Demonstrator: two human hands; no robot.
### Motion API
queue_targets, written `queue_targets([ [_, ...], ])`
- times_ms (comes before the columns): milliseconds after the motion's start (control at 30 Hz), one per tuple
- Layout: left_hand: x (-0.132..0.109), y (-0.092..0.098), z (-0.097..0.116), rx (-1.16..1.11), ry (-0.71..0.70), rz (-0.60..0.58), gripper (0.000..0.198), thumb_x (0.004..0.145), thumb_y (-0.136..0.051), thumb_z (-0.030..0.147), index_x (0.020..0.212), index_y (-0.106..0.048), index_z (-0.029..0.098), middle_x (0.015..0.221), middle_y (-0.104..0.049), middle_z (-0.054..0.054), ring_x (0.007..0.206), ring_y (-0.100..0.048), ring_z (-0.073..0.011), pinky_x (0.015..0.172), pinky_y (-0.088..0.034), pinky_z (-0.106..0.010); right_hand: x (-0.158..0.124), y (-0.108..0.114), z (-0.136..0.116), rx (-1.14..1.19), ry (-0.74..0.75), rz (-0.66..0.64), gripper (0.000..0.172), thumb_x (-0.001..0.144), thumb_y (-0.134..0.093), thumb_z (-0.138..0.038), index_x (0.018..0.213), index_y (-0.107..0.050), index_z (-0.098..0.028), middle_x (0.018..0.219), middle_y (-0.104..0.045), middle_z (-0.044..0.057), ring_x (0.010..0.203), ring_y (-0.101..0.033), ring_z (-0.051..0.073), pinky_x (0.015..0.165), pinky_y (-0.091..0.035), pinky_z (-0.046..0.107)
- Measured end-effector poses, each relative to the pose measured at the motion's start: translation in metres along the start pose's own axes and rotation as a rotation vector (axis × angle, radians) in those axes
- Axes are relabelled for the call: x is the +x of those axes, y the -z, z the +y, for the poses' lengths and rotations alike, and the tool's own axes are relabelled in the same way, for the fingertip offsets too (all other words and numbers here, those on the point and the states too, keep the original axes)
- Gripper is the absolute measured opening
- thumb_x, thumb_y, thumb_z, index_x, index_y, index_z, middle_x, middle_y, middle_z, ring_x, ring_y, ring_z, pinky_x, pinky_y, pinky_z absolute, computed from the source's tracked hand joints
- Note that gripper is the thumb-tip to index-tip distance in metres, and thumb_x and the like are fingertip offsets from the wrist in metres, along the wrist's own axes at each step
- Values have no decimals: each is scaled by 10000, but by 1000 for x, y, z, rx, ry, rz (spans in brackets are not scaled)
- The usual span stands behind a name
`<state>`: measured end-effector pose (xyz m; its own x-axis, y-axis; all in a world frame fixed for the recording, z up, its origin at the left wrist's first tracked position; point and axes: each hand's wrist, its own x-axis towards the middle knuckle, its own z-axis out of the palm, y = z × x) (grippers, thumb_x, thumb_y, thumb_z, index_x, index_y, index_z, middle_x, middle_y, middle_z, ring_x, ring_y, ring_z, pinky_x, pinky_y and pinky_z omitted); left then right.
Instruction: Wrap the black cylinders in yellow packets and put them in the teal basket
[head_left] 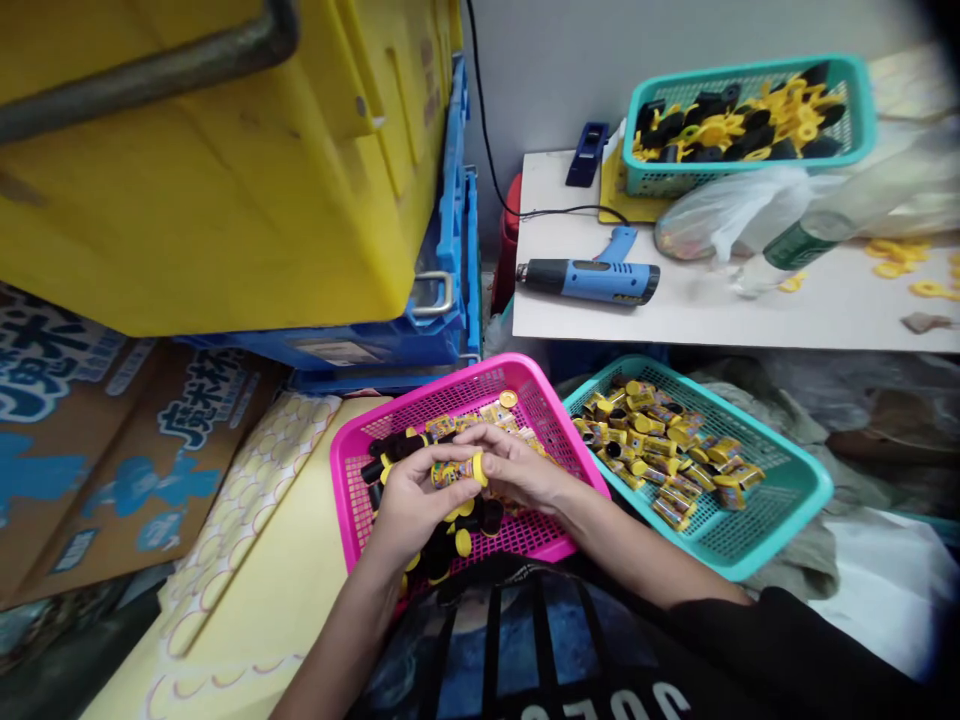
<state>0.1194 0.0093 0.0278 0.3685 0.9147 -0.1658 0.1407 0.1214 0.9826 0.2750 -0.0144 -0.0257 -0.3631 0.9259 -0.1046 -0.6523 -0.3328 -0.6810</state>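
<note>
Over the pink basket, both of my hands meet around a small printed tube with a yellow cap. My left hand is closed on the tube's printed body, thumb in front. The fingers of my right hand are closed at the capped end. Loose in the basket lie black pieces, yellow caps and clear printed sleeves, partly hidden under my hands. A teal basket beside it, on the right, holds many yellow-capped printed tubes.
A white table carries a blue heat gun, a plastic bottle and another teal basket of black and yellow parts. Yellow bins on blue crates rise at left, above printed cardboard.
</note>
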Motion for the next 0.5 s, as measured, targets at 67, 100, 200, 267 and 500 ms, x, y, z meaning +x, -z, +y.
queue_targets([
  [67,3,-7,3,126,-142,2,196,693,-764,212,887,-734,206,927,-753,-51,891,-687,-208,812,-553,-340,-5,0,-2,-64,58,64,433,740,-745,-495,1044,-604,-221,969,-607,9,805,-575,110,702,-464,230],
  [100,5,-11,5,213,-240,7,183,708,-756,208,889,-737,223,944,-748,-49,933,-675,-214,862,-536,-364,-8,0,-5,-100,87,92,429,767,-708,-517,1060,-597,-224,985,-610,17,833,-584,124,722,-475,250],
  [200,9,-24,11,464,-477,0,349,683,-795,227,1021,-728,282,1188,-677,-59,1134,-586,-256,1014,-443,-431,-30,2,-29,-326,187,184,408,792,-667,-525,1065,-588,-233,965,-630,31,832,-603,160,737,-499,308],
  [267,11,-27,13,517,-499,-34,561,676,-806,258,1210,-642,311,1391,-539,-69,1251,-503,-281,1034,-430,-430,-56,9,-58,-643,290,333,352,791,-685,-462,1046,-604,-233,963,-646,46,836,-613,183,764,-503,342],
  [500,16,8,-4,316,-239,146,215,847,-628,304,1026,-711,218,1161,-683,-74,1084,-629,-219,928,-513,-351,-111,56,-134,-1792,110,767,330,849,-581,-421,1041,-672,-169,996,-688,149,970,-607,322,871,-450,500],
])
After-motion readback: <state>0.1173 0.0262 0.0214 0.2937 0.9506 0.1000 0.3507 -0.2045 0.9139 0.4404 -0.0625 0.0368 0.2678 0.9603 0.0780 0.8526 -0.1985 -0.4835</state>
